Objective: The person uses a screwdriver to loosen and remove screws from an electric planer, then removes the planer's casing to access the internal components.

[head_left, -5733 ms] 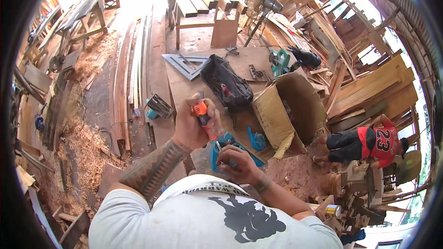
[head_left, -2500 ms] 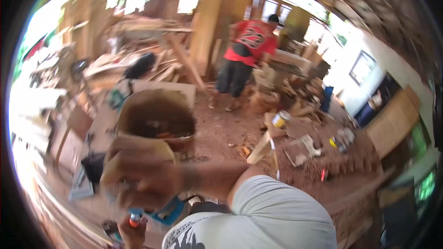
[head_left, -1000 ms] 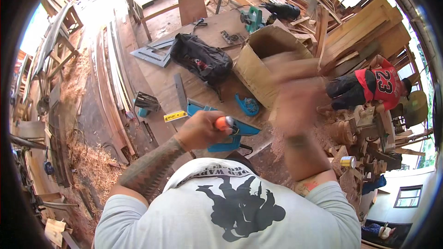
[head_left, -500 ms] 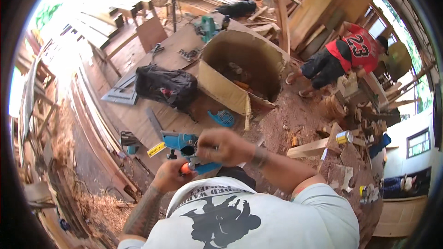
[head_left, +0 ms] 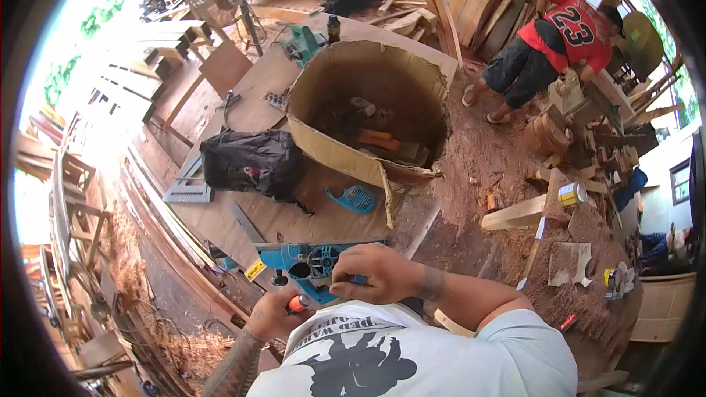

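A blue electric planer (head_left: 312, 265) lies in front of my chest, its side mechanism of round parts exposed. My left hand (head_left: 273, 315) is closed around a handle with an orange end (head_left: 298, 303), just below the planer; the rest of the handle is hidden by my fingers. My right hand (head_left: 379, 272) rests against the planer's side with its fingers curled and pinched; what they hold, if anything, is hidden. Beyond the planer, a loose blue slotted cover (head_left: 353, 199) lies on the wooden board (head_left: 220, 231).
An open cardboard box (head_left: 338, 158) with scraps inside stands ahead, beside a black backpack (head_left: 250, 162). A grey metal square (head_left: 190, 190) lies left of the bag. At the right, a person in a red jersey (head_left: 570, 26) bends over timber. Sawdust (head_left: 471, 154) covers the floor.
The view has shifted, and more of the planer's side mechanism shows. My right hand has moved a little right and down along it. My left hand keeps the orange-ended handle, slightly lower.
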Demonstrator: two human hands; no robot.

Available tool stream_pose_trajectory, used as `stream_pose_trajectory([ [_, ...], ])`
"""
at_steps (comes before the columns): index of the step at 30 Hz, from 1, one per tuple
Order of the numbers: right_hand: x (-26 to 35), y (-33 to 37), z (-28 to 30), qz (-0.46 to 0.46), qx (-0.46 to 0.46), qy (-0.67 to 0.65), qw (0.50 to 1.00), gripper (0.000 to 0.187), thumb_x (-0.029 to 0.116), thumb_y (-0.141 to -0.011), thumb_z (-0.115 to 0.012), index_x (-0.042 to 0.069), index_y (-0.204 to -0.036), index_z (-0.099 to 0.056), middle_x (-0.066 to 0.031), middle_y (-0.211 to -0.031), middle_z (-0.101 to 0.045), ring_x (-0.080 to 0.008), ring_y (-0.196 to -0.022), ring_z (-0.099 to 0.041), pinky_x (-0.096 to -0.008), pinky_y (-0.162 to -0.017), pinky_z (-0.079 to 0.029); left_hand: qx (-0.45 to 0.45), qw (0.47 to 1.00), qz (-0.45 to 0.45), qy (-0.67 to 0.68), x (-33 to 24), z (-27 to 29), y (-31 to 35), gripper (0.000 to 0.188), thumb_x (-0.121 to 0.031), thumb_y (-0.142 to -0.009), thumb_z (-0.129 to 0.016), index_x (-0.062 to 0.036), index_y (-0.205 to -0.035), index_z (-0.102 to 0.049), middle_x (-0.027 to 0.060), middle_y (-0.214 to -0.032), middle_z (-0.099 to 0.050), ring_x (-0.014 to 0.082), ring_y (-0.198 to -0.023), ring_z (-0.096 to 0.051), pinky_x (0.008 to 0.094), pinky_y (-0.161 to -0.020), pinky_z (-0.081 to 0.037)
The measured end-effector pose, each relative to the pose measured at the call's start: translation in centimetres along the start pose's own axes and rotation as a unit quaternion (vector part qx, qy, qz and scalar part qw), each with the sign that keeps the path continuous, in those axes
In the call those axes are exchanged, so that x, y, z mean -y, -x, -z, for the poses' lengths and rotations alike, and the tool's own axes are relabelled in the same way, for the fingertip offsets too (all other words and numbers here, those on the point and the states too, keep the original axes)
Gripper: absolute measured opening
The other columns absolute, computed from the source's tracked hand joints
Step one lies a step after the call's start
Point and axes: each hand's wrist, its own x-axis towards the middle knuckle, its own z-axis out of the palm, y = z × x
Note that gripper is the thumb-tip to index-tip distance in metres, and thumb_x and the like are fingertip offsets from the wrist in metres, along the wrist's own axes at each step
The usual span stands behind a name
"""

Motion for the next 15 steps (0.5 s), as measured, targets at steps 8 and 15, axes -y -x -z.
stream_pose_trajectory([
  [8,-0.6,-0.4,4.9,0.017,-0.053,-0.019,0.998,0.021,0.024,-0.096,-0.078,0.005,-0.097,-0.070,-0.0143,-0.090,-0.069,-0.0360,-0.084,-0.069,-0.0444,-0.073,-0.053,0.039,0.996,0.064,-0.048,0.7,0.6,-2.0,0.031,-0.027,-0.084,-0.087,-0.0057,-0.102,-0.075,0.0170,-0.081,-0.073,0.0337,-0.073,-0.073,0.0404,-0.070,-0.056],
  [15,-0.6,-1.2,12.5,0.144,-0.144,-0.031,0.978,0.015,0.018,-0.092,-0.082,0.007,-0.093,-0.071,-0.0085,-0.086,-0.071,-0.0257,-0.075,-0.070,-0.0367,-0.066,-0.053,0.022,0.995,0.095,-0.015,3.6,-0.4,-1.2,0.031,-0.031,-0.084,-0.087,-0.0058,-0.098,-0.074,0.0171,-0.080,-0.073,0.0335,-0.072,-0.073,0.0408,-0.068,-0.056],
])
